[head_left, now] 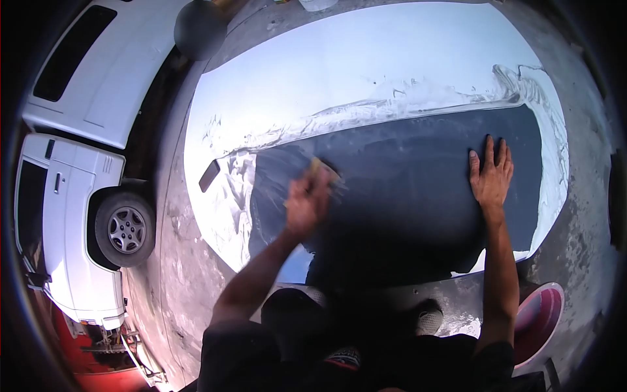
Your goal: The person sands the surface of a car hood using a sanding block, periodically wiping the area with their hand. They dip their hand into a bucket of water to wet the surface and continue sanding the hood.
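Note:
A large dark panel [405, 170] lies in front of me on a white sheet [366, 46], its edges bordered by smeared, wrinkled streaks. My left hand [308, 204] is closed around a yellowish, pad-like piece [318, 164], pressed near the panel's left part. Motion blurs that piece, and I cannot tell its exact kind. Pale smears show beside it on the dark surface. Toward the panel's right end, my right hand [493, 175] rests flat with fingers spread, holding nothing. A small dark rectangular block [209, 176] lies on the white sheet left of the panel.
Grey concrete floor [173, 274] surrounds the sheet. At left stands a white vehicle [72, 170] with its wheel [126, 228] facing me. A reddish tub [542, 320] stands close by my right arm. Part of a white bucket [318, 4] shows at the far edge.

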Demonstrator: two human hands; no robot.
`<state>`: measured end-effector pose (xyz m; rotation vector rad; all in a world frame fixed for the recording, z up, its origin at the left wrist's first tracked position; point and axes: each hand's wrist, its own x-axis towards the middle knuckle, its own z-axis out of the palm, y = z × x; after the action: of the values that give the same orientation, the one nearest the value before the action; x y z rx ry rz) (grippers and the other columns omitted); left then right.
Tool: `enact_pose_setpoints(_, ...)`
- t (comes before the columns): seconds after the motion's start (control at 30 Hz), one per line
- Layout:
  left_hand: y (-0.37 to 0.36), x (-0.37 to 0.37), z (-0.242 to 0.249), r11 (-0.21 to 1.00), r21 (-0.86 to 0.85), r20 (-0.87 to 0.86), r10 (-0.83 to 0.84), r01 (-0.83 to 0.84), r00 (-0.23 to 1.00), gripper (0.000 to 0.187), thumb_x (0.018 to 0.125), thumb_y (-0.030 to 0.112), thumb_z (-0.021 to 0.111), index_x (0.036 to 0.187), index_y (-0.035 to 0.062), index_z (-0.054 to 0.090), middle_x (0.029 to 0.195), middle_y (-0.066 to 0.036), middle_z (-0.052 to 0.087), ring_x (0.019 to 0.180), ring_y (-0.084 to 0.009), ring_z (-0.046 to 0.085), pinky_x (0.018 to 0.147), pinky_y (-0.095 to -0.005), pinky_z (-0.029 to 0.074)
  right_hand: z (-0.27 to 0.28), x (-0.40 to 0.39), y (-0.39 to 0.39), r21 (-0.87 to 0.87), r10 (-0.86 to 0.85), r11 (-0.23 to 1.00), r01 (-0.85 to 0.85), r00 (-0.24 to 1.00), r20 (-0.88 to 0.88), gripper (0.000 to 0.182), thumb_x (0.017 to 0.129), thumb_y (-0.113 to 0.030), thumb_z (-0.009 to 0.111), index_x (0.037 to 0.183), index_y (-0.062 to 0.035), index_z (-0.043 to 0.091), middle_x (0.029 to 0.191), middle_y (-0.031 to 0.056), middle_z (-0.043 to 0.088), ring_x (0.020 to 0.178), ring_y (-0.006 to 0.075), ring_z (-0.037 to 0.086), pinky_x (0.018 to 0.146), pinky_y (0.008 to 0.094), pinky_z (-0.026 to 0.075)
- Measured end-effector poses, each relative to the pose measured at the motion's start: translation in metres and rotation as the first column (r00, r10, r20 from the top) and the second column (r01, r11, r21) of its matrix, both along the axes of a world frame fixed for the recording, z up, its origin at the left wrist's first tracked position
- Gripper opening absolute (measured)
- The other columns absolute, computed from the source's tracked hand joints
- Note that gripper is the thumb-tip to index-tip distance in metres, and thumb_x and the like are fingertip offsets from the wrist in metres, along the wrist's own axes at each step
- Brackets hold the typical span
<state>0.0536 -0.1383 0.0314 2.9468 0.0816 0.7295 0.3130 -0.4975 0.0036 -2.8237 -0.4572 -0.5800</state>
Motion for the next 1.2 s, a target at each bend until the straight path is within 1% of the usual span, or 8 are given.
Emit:
enact_pose_setpoints(0.13, 0.106, 0.065, 0.010, 0.816, -0.042, -0.134, 0.568, -0.577, 0.812, 0.047, 0.096, 0.024, 0.059, 0.140, 0.0075, 0.057, 0.134, -0.018, 0.061, 0.115, -0.0375, 0.058, 0.106, -0.0485, 0.038, 0.003, -0.002, -0.002, -0.022, -0.026, 0.999, 0.025, 0.999, -0.040, 0.065, 0.101, -0.054, 0.043, 0.150, -0.0112, 0.044, 0.154, 0.0251, 0.037, 0.144, 0.0416, 0.032, 0.118, 0.0545, 0.024)
enact_pose_setpoints(0.37, 0.044, -0.009, 0.003, 0.993, 0.020, 0.040, 0.115, -0.116, 0.993, 0.041, 0.096, 0.027, 0.059, 0.133, 0.0094, 0.062, 0.105, -0.028, 0.068, 0.106, -0.0416, 0.061, 0.092, -0.0521, 0.047, 0.003, 0.001, 0.001, -0.002, -0.028, 1.000, 0.028, 0.998, -0.060, 0.066, 0.101, -0.055, 0.042, 0.152, -0.0121, 0.043, 0.155, 0.0252, 0.036, 0.145, 0.0414, 0.030, 0.119, 0.0540, 0.023)
enact_pose_setpoints(0.43, 0.138, 0.014, -0.015, 0.801, -0.214, -0.077, 0.558, -0.560, 0.827, 0.041, 0.097, 0.028, 0.059, 0.133, 0.0088, 0.062, 0.106, -0.028, 0.068, 0.098, -0.0437, 0.063, 0.092, -0.0514, 0.049, 0.006, 0.002, 0.000, -0.011, -0.024, 1.000, 0.023, 0.997, -0.069, 0.066, 0.101, -0.055, 0.042, 0.152, -0.0126, 0.042, 0.155, 0.0246, 0.036, 0.146, 0.0408, 0.030, 0.119, 0.0538, 0.022)
enact_pose_setpoints(0.47, 0.139, 0.028, 0.003, 0.763, -0.001, 0.000, 0.646, -0.646, 0.763, 0.042, 0.097, 0.029, 0.058, 0.133, 0.0081, 0.061, 0.104, -0.027, 0.069, 0.090, -0.0451, 0.064, 0.091, -0.0516, 0.049, 0.008, 0.000, 0.000, -0.016, -0.024, 1.000, 0.023, 0.997, -0.078, 0.066, 0.101, -0.055, 0.041, 0.153, -0.0130, 0.041, 0.155, 0.0239, 0.036, 0.147, 0.0402, 0.029, 0.120, 0.0536, 0.021)
enact_pose_setpoints(0.7, 0.026, -0.054, -0.022, 0.973, -0.053, -0.118, 0.218, -0.226, 0.969, 0.049, 0.096, 0.022, 0.059, 0.145, 0.0204, 0.054, 0.141, -0.030, 0.049, 0.121, -0.0440, 0.053, 0.109, -0.0536, 0.037, 0.006, -0.001, 0.004, -0.062, -0.085, 0.995, 0.080, 0.993, -0.087, 0.066, 0.101, -0.056, 0.041, 0.154, -0.0151, 0.040, 0.158, 0.0209, 0.034, 0.150, 0.0377, 0.025, 0.122, 0.0533, 0.018)
enact_pose_setpoints(0.87, 0.109, 0.043, 0.030, 0.611, 0.020, -0.182, 0.781, -0.791, 0.598, 0.046, 0.097, 0.023, 0.057, 0.139, 0.0074, 0.055, 0.119, -0.029, 0.065, 0.106, -0.0405, 0.063, 0.099, -0.0502, 0.041, 0.003, 0.003, 0.000, -0.042, -0.055, 0.998, 0.052, 0.996, -0.072, 0.067, 0.101, -0.056, 0.041, 0.153, -0.0151, 0.040, 0.158, 0.0224, 0.033, 0.149, 0.0395, 0.027, 0.121, 0.0547, 0.018)
enact_pose_setpoints(1.1, 0.033, 0.006, 0.006, 0.984, 0.080, 0.067, 0.156, -0.161, 0.986, 0.041, 0.097, 0.023, 0.057, 0.135, 0.0080, 0.057, 0.124, -0.030, 0.062, 0.117, -0.0425, 0.057, 0.102, -0.0535, 0.040, 0.004, 0.005, 0.001, -0.069, -0.077, 0.995, 0.075, 0.997, -0.029, 0.067, 0.101, -0.056, 0.042, 0.154, -0.0142, 0.040, 0.157, 0.0236, 0.035, 0.148, 0.0404, 0.028, 0.121, 0.0549, 0.019)
enact_pose_setpoints(1.2, 0.095, 0.066, 0.017, 0.761, 0.018, -0.124, 0.645, -0.649, 0.754, 0.042, 0.097, 0.024, 0.056, 0.137, 0.0089, 0.057, 0.122, -0.028, 0.063, 0.113, -0.0433, 0.058, 0.099, -0.0518, 0.042, 0.002, -0.002, 0.002, -0.044, -0.054, 0.998, 0.052, 0.996, -0.065, 0.067, 0.101, -0.056, 0.041, 0.154, -0.0143, 0.039, 0.157, 0.0239, 0.035, 0.148, 0.0410, 0.028, 0.121, 0.0549, 0.019)
